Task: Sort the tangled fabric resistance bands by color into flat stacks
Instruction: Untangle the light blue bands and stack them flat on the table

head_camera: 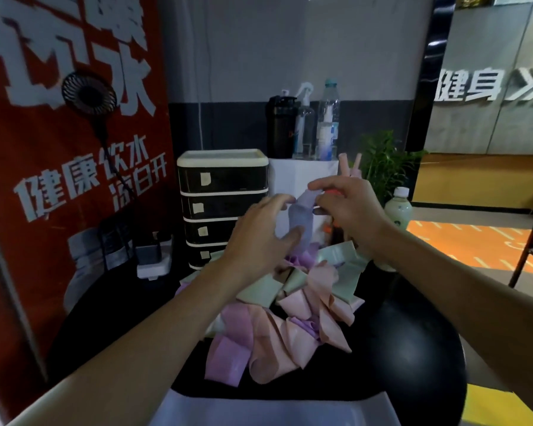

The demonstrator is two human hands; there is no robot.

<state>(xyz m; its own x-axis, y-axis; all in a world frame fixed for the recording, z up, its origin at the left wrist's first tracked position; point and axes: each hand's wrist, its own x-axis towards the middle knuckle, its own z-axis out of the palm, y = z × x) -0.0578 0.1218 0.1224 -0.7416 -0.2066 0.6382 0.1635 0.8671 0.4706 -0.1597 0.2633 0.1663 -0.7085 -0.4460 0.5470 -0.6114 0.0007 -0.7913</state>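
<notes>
Banner text: the red banner at 9 o'clock reads "健康饮水 凉白开" in white; the larger characters above are cut off.
Wall sign: raised white lettering at 2 o'clock reads "健身" followed by chevrons.
Drawer unit: a four-drawer unit at 11 o'clock of the pile, with dark fronts and cream frames. Each front carries a paper label; the writing is too small to read and the contents are hidden.
Bottles: a black shaker, a clear spray bottle and a clear water bottle stand on a white stand at 12 o'clock. Their labels are unreadable.
Side bottle: a pale green bottle with a white cap stands at 2 o'clock.
Task item: the tangled pile of flat fabric bands in pink, purple and pale green lies creased on the round black table.
Hands: close together above the pile. The left hand grips the lavender band between fingers and thumb; the right hand pinches its top edge.
</notes>
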